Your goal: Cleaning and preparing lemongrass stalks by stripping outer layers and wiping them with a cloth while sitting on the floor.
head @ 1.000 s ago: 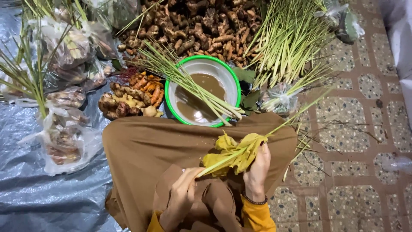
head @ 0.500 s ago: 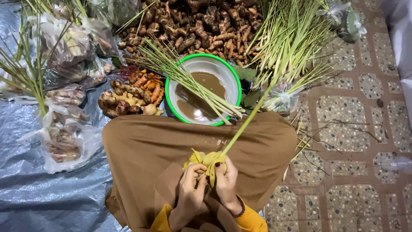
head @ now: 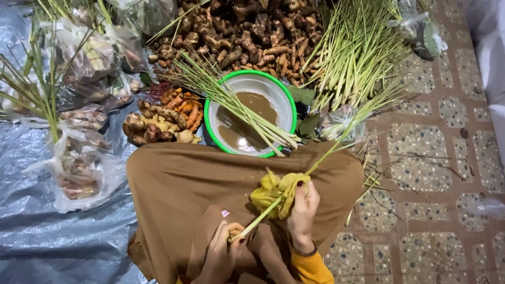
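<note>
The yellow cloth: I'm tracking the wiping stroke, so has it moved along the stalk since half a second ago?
Yes. The yellow cloth has slid up the lemongrass stalk, away from the left hand toward the green-rimmed bowl.

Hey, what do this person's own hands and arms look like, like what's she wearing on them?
Both hands are bare, without gloves. The nails are painted dark red, seen on the right hand and the left hand. The right wrist wears a dark beaded bracelet above a mustard-yellow sleeve.
</note>
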